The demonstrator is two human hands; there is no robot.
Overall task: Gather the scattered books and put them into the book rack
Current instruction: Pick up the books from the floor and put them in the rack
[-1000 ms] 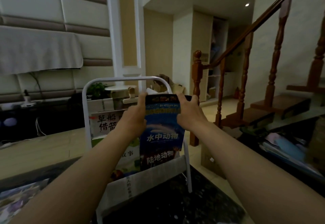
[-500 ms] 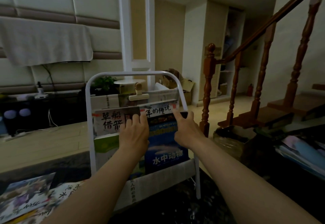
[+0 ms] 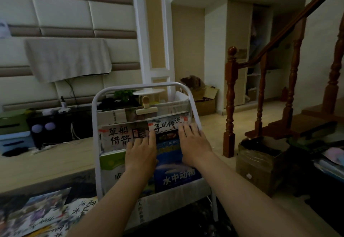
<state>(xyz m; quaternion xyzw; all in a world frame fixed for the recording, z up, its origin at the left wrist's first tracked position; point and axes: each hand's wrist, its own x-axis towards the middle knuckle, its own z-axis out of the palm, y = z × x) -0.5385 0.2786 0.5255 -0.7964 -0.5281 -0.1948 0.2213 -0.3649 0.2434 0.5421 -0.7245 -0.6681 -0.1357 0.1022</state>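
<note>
Presently both hands lie flat against the front of the book rack (image 3: pixel 94 128), a white tube frame with cloth pockets.

Left hand (image 3: pixel 140 154): fingers straight and close together, palm over the left edge of the blue book (image 3: pixel 175 166), fingertips reaching onto the calligraphy book (image 3: pixel 116 137) in the pocket above. Right hand (image 3: pixel 193 144): fingers straight, slightly spread, pressed on the blue book's upper right corner, tips touching the second white book (image 3: pixel 166 124). Neither hand curls round anything.

The blue book stands upright in the right half of the rack's lowest pocket, between the two hands. Its bottom is hidden behind the cloth front (image 3: pixel 178 193).

Contents of the rack: the lowest pocket also holds a green book (image 3: pixel 111 164), just left of the blue one. The middle pocket holds the two white books side by side. The top pocket holds printed sheets, with a wooden clip (image 3: pixel 146 107) at its rail.

Surroundings: loose books (image 3: pixel 39 212) lie flat on the dark surface (image 3: pixel 176 223), near the rack's left foot. Right of the rack is open floor, then a cardboard box (image 3: pixel 260 162) and a stair post (image 3: pixel 230 106), both apart from the frame.
</note>
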